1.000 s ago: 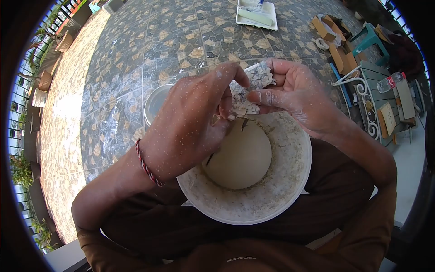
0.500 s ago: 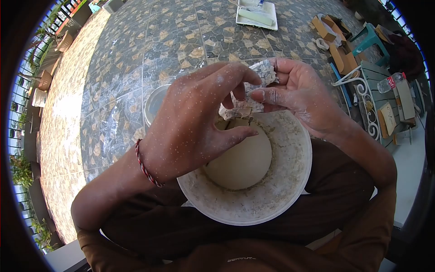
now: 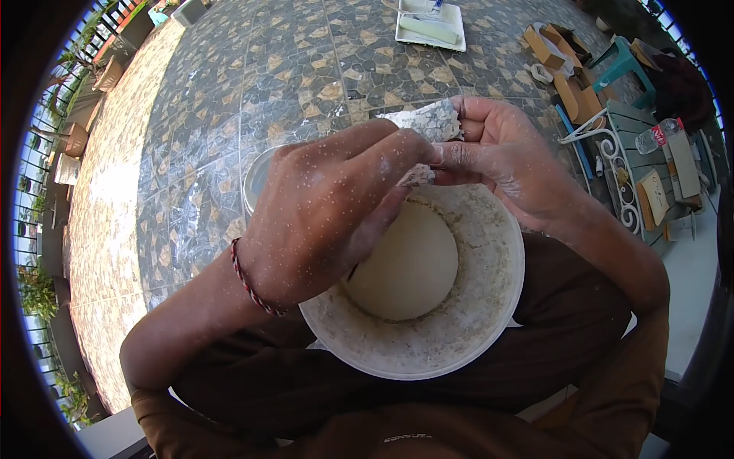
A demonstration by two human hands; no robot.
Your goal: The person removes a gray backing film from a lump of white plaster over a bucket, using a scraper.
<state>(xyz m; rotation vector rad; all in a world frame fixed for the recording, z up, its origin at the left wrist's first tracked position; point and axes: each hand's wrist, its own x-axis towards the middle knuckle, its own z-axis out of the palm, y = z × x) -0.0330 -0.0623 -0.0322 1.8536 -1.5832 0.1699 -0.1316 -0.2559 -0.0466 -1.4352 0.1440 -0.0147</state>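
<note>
A flaky, crumbly white-and-grey piece (image 3: 434,119), with a rough, cracked surface, is held up above the far rim of a pale round tub (image 3: 478,306). My right hand (image 3: 508,161) grips it from the right, the thumb lying across its near side. From the left, my left hand (image 3: 321,203) is closed at the piece's near edge, fingers and thumb drawn together; its fingertips are partly hidden. White specks cover both hands. The tub sits between my legs, its wide inner rim stained and a smooth whitish substance (image 3: 409,268) in its centre.
Behind my left hand stands a round, clear-looking container (image 3: 258,180). A white tray (image 3: 451,42) lies farther off on the patterned tile floor (image 3: 199,153). To the right are cardboard boxes (image 3: 577,99), a green stool (image 3: 623,65) and a slatted bench (image 3: 638,145) bearing a plastic bottle (image 3: 659,138).
My left hand's fingers and thumb have come together at the near edge of the flaky piece, where they were spread apart before. My right hand has stayed nearly still.
</note>
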